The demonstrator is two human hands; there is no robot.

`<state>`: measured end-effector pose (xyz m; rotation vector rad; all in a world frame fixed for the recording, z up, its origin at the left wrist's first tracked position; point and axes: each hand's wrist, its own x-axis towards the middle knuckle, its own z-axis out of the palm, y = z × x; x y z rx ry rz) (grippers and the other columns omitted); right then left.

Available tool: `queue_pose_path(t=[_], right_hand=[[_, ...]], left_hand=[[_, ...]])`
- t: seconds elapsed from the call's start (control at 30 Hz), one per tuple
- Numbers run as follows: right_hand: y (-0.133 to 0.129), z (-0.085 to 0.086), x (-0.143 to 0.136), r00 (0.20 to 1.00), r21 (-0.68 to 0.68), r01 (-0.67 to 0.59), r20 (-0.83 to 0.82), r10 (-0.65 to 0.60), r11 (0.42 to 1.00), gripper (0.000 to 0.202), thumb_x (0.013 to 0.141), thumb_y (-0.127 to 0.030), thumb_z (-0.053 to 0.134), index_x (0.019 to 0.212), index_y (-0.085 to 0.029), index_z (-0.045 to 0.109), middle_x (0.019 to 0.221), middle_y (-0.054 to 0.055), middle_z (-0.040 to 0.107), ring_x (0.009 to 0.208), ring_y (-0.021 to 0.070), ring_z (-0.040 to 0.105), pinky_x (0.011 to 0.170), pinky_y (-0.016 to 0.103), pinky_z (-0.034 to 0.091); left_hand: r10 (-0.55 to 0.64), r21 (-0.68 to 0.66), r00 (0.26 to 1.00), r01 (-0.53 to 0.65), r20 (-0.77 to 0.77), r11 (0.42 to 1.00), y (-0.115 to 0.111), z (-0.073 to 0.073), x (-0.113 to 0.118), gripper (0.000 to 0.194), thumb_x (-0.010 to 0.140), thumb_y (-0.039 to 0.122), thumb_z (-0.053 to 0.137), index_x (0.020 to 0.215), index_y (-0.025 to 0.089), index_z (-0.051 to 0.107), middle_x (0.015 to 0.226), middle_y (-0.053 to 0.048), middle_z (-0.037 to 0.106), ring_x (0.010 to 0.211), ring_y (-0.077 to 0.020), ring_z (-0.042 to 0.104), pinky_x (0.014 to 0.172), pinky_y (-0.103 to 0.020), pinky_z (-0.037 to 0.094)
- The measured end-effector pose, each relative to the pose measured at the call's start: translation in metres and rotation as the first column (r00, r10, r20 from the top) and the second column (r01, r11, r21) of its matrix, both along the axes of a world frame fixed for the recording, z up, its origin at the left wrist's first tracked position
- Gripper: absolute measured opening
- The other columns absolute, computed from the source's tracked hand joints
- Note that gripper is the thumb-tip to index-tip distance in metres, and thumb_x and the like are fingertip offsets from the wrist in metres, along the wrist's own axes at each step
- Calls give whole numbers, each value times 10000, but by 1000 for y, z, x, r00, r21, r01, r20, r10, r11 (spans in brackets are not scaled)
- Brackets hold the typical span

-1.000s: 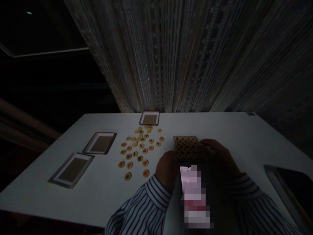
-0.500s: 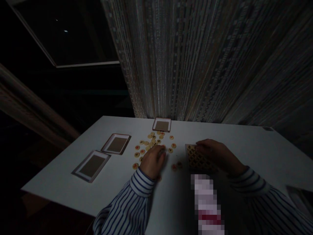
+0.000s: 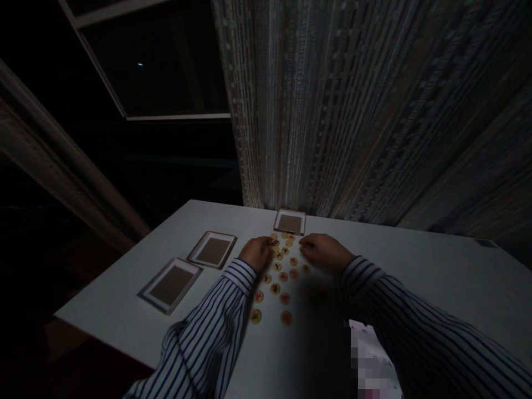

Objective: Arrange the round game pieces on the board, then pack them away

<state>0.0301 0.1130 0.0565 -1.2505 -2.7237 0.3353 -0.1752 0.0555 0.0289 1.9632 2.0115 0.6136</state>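
One lit phone point(image 3: 371, 341) glows nearest, low on the right. Beyond it, round marked discs point(image 3: 275, 288) lie spread over the white surface point(image 3: 436, 271). Farther up, my left hand point(image 3: 256, 254) and right hand point(image 3: 326, 251) curl in from either side of the discs; I can't tell whether either grips one. I judge this step a reach among them; the next move calls for a low, light touch, clear of the far tray point(image 3: 290, 223).

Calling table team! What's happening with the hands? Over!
Left hand at xiangqi pieces, right hand opposite. Pieces scattered on white table. Lit phone beside right sleeve.
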Motion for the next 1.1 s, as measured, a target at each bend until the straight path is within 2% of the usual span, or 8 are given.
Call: queue_pose_path(t=[0.13, 0.3, 0.5, 0.73, 0.87, 1.1], right_hand=[[9, -6, -24, 998, 12, -22, 59, 21, 1000, 268, 810, -294, 434, 933, -198, 652, 974, 65, 674, 891, 194, 598, 717, 262, 375], [21, -16, -46, 994, 19, -21, 108, 19, 1000, 211, 793, -284, 457, 837, -199, 645, 902, 70, 681, 843, 196, 606, 658, 263, 364], [32, -27, -61, 989, 35, -44, 145, 38, 998, 194, 784, -273, 488, 860, -195, 649, 956, 89, 671, 908, 216, 597, 702, 280, 386], [37, -31, -69, 983, 38, -76, 172, 69, 996, 233, 809, -296, 486, 925, -203, 665, 1001, 97, 655, 954, 223, 583, 751, 298, 408], [40, -33, -70, 981, 34, -87, 175, 80, 996, 267, 807, -298, 494, 985, -196, 664, 1035, 117, 641, 970, 240, 580, 767, 316, 411], [40, -34, -72, 980, 30, -99, 175, 93, 995, 279, 808, -293, 499, 1014, -199, 663, 1010, 111, 650, 969, 231, 584, 788, 314, 411]], left_hand=[[-40, -4, 999, 40, -37, 999, 12, -11, -6, 378, 810, 150, 428, 1163, 137, 562, 1129, -106, 629, 1074, -204, 559, 953, -320, 407], [-70, 10, 995, 70, -65, 997, 21, -18, -8, 406, 801, 135, 421, 1189, 164, 536, 1120, -102, 628, 1071, -217, 554, 949, -349, 403], [-113, 22, 988, 116, -109, 993, 27, -24, -8, 432, 781, 112, 425, 1201, 175, 507, 1107, -94, 629, 1074, -212, 542, 977, -382, 368], [-120, -22, 979, 119, -163, 993, 26, -22, -7, 445, 778, 130, 414, 1216, 178, 474, 1136, -117, 609, 1140, -238, 488, 1044, -521, 204], [-93, -10, 976, 93, -196, 996, 26, -19, -6, 396, 797, 148, 402, 1181, 165, 495, 1089, -128, 632, 1122, -246, 497, 1041, -546, 173], [-157, -28, 968, 154, -197, 988, 27, -19, -4, 455, 773, 135, 409, 1225, 157, 454, 1130, -113, 622, 1140, -250, 477, 1045, -539, 172]])
